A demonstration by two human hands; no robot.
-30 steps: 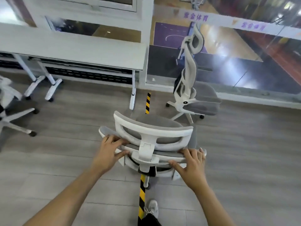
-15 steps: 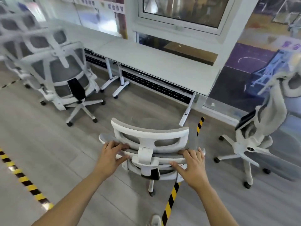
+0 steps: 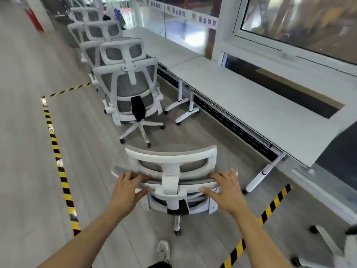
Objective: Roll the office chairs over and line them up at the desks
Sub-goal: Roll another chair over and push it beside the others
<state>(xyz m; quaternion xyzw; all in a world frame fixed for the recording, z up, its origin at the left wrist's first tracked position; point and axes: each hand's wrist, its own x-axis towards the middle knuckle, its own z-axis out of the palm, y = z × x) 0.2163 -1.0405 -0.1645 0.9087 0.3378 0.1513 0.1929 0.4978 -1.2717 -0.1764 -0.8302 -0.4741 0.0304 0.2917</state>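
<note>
Chair point(image 3: 171, 161) stands on the floor short of the desk point(image 3: 260, 105), with the left hand point(image 3: 126, 187) and right hand point(image 3: 225, 188) both gripping its upper back rail. Pushed too hard, it could strike the parked chair point(image 3: 128, 88) ahead or catch the desk leg point(image 3: 263, 172); its wheels look mostly hidden, so a snag on the floor tape point(image 3: 58, 159) is possible.

We have a single head-worn view, looking forward and down, close over the hands point(image 3: 175, 192) and chair point(image 3: 170, 165), with the desk point(image 3: 251, 97) running rightward.
</note>
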